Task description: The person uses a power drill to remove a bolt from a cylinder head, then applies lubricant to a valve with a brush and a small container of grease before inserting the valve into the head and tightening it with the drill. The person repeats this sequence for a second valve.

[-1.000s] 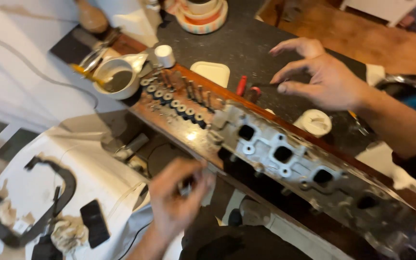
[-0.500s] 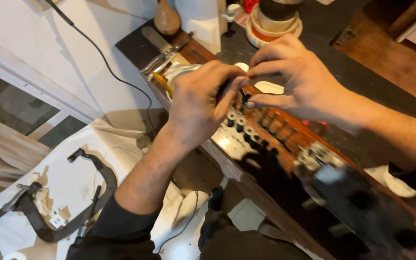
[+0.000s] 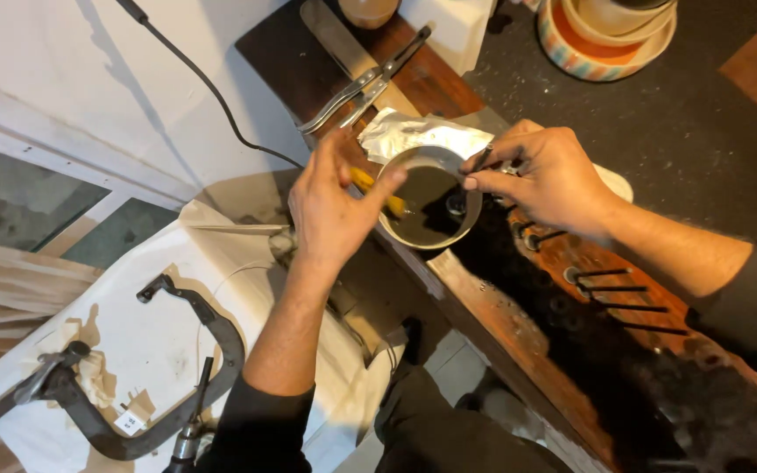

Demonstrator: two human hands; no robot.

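The left hand (image 3: 330,206) keeps a pinching grip on a yellow-handled brush (image 3: 377,191), tip dipped into the dark liquid of a small bowl (image 3: 431,208) at the bench (image 3: 501,320) edge. The right hand (image 3: 549,180) pinches a slim engine valve (image 3: 477,166) over the bowl, seemingly to coat it, near upright valves (image 3: 611,285)
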